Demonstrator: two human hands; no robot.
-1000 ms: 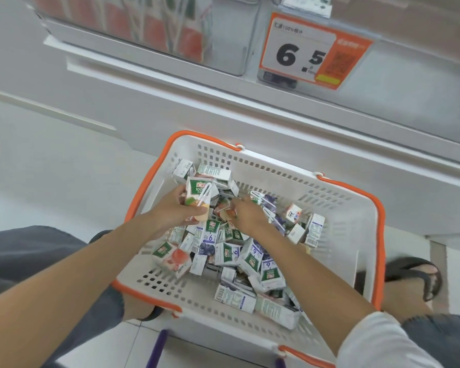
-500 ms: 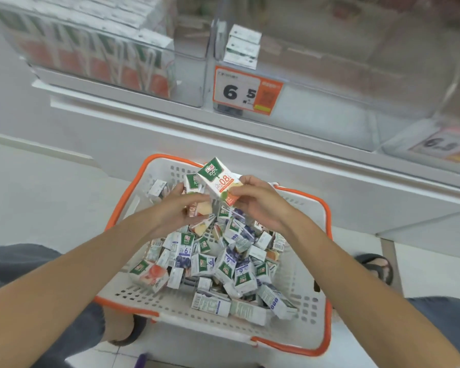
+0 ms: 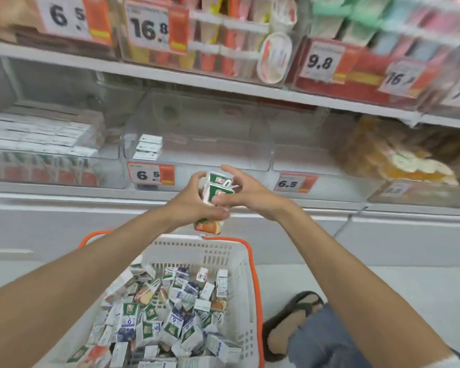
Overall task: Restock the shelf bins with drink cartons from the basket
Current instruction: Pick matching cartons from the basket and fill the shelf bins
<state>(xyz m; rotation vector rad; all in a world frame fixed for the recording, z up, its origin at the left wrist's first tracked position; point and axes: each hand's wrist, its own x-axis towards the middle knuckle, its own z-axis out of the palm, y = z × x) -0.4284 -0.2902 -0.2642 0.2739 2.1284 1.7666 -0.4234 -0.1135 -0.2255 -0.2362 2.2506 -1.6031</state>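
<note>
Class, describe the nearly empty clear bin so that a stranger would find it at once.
Find the lower shelf with its row of clear bins. The bin is second from the left, with an orange 6.5 price tag at its front left. Unlike the packed bin to its left, it holds only a few white cartons at its left end.

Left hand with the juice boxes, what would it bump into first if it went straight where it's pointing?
Probably the right hand, which sits just across the cartons the left hand grips. Past that, likely the front wall of the clear middle bin, though depth is hard to judge.
</note>
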